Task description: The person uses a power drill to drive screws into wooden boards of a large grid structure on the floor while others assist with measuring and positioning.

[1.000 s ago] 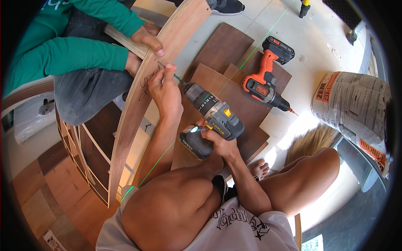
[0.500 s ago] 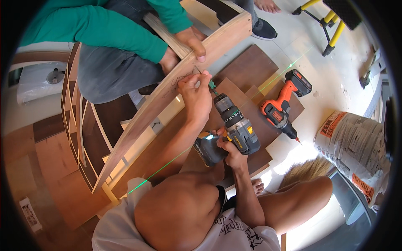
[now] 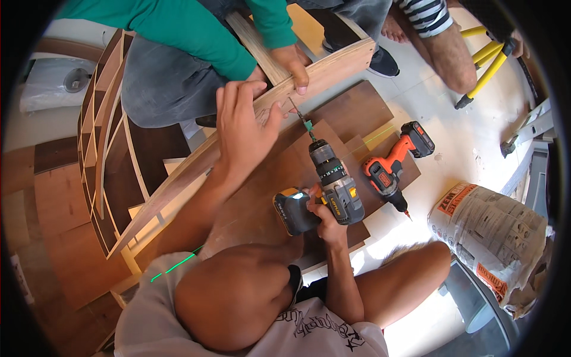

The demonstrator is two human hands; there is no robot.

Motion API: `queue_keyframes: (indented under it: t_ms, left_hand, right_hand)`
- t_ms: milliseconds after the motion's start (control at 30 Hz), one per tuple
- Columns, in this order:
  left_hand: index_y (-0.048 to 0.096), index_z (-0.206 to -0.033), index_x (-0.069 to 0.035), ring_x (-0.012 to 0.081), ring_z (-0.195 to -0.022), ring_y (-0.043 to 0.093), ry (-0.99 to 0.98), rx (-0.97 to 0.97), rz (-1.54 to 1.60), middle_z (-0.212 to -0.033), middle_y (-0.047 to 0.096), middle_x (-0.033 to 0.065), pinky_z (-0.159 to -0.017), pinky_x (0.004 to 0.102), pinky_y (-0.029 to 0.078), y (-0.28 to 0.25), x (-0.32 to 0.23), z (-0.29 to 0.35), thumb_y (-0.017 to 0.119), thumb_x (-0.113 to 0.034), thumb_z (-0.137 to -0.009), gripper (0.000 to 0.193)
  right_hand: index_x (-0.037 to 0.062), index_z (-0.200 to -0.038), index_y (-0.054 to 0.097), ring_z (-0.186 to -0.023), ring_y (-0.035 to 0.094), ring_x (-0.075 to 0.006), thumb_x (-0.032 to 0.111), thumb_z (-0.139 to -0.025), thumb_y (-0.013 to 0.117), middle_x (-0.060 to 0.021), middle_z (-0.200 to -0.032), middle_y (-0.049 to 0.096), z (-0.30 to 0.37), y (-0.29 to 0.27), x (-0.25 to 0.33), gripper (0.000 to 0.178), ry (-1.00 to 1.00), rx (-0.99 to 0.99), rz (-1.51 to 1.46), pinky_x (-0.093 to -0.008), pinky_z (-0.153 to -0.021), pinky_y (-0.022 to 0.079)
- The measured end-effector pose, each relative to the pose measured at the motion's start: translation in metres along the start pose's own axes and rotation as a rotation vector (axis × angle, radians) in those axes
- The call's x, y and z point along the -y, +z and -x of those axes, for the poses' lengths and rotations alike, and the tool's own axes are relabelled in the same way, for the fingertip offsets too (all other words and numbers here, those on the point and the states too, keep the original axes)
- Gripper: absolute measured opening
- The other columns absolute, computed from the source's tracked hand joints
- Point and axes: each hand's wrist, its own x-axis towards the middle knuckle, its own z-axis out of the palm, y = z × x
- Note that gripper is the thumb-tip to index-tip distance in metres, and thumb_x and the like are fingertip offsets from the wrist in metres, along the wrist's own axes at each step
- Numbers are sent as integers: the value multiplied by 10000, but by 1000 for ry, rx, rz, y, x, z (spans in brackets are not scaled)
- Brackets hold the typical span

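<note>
My right hand (image 3: pixel 328 221) grips a grey and black cordless drill (image 3: pixel 339 193) by its handle. A long thin bit (image 3: pixel 300 114) with a green piece around it points up at the face of a curved wooden board (image 3: pixel 339 66), its tip at or very near the wood. My left hand (image 3: pixel 245 122) is open, fingers spread and stretched out over the board just left of the bit. A co-worker's hand (image 3: pixel 292 66) in a green sleeve rests over the board's top edge, close to the bit's tip.
An orange and black cordless drill (image 3: pixel 392 169) lies on stacked brown boards (image 3: pixel 351 107) to the right. Beyond it are a torn paper-wrapped bucket (image 3: pixel 485 232) and yellow stand legs (image 3: pixel 491 65). A curved wooden frame (image 3: pixel 98 143) stands left. Another person's knee (image 3: pixel 449 56) shows top right.
My left hand has let go near the drill bit, opened and moved up and left over the board. The drill stays in my right hand, its bit still toward the board. Someone in stripes has come in.
</note>
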Motion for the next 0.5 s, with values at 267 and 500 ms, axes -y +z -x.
queue_keyframes:
  t_ms: [267, 500]
  left_hand:
    - [583, -1125, -13, 386, -984, 555, -36, 87, -172, -1038, 581, 175, -855, 488, 458, -11, 44, 42, 866, -269, -790, 507]
    - [671, -1016, -16, 386, -755, 690, -180, 332, -352, -798, 690, 175, -700, 485, 550, -76, 104, 92, 879, -475, -788, 554]
  right_hand:
    - [-28, -1076, 648, -775, 623, -179, -51, -763, 595, -84, -856, 639, -6, -14, -5, 319, 25, 17, -14, -467, -1044, 539]
    - [-23, -1045, 650, -781, 632, -173, -67, -764, 594, -80, -849, 635, 0, -1, 0, 290, 48, 14, 0, -453, -1035, 551]
